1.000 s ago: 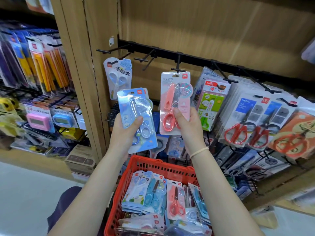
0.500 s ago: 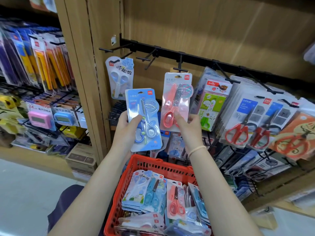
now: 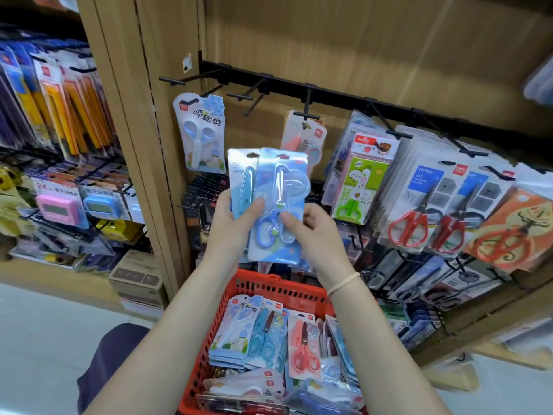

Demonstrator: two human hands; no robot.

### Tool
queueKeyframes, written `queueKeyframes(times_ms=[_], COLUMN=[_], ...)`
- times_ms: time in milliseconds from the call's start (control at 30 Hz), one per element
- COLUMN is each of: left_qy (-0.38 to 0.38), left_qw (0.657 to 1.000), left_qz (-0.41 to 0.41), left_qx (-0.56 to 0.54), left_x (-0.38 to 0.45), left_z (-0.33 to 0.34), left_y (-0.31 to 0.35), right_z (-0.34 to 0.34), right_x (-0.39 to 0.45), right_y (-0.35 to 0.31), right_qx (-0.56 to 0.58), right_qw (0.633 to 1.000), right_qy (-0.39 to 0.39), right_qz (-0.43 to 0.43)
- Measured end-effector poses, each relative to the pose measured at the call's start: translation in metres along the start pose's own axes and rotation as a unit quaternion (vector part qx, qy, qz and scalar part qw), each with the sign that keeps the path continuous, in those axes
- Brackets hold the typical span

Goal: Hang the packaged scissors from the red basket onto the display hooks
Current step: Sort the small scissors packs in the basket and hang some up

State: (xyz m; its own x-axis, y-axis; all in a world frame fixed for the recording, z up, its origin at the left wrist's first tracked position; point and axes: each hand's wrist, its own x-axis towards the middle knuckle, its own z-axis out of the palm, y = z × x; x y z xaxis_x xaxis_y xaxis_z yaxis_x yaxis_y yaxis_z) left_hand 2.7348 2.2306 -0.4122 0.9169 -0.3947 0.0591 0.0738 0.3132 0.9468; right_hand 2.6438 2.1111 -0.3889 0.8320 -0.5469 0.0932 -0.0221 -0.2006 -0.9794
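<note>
— Nearest us, what do we have?

— The red basket (image 3: 278, 290), full of packaged scissors, sits below our two forearms, which reach up and forward over it.

— And our hands?

— Our left hand (image 3: 232, 227) grips two blue scissors packs fanned together, thumb pressed on the front blue scissors pack (image 3: 279, 205), with the rear blue pack (image 3: 243, 181) behind it. Our right hand (image 3: 317, 235) pinches the front pack's lower right edge, thumb on its face.

— Beyond them?

— A pink scissors pack (image 3: 309, 136) hangs on a display hook (image 3: 306, 115); a pale blue scissors pack (image 3: 203, 134) hangs further left.
</note>
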Motion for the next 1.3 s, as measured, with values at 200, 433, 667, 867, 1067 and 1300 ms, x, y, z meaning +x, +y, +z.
queueKeyframes(times_ms=[200, 433, 667, 867, 1067, 1300], left_qy=[0.032, 0.056, 0.069, 0.061, 0.024, -0.037], left_qw=[0.999, 0.998, 0.998, 0.998, 1.000, 0.999], left_qz=[0.015, 0.009, -0.002, -0.003, 0.005, 0.014], left_qx=[0.028, 0.023, 0.012, 0.002, 0.009, 0.023], left_x=[0.002, 0.002, 0.000, 0.000, 0.004, 0.018], left_z=[-0.019, -0.027, -0.029, -0.025, -0.016, 0.024], left_y=[-0.006, -0.004, -0.006, -0.001, 0.008, 0.017], right_z=[-0.009, -0.006, -0.005, -0.006, -0.007, -0.007], right_x=[0.019, 0.035, 0.037, 0.047, 0.033, 0.018], right_y=[-0.018, -0.019, -0.010, -0.006, 0.005, -0.001], right_qx=[0.007, -0.032, -0.040, -0.029, -0.105, -0.035], right_qw=[0.997, 0.995, 0.994, 0.992, 0.980, 0.999], right_qy=[0.072, 0.091, 0.095, 0.120, 0.164, 0.020], right_qz=[-0.023, -0.029, -0.028, -0.010, -0.029, -0.028])
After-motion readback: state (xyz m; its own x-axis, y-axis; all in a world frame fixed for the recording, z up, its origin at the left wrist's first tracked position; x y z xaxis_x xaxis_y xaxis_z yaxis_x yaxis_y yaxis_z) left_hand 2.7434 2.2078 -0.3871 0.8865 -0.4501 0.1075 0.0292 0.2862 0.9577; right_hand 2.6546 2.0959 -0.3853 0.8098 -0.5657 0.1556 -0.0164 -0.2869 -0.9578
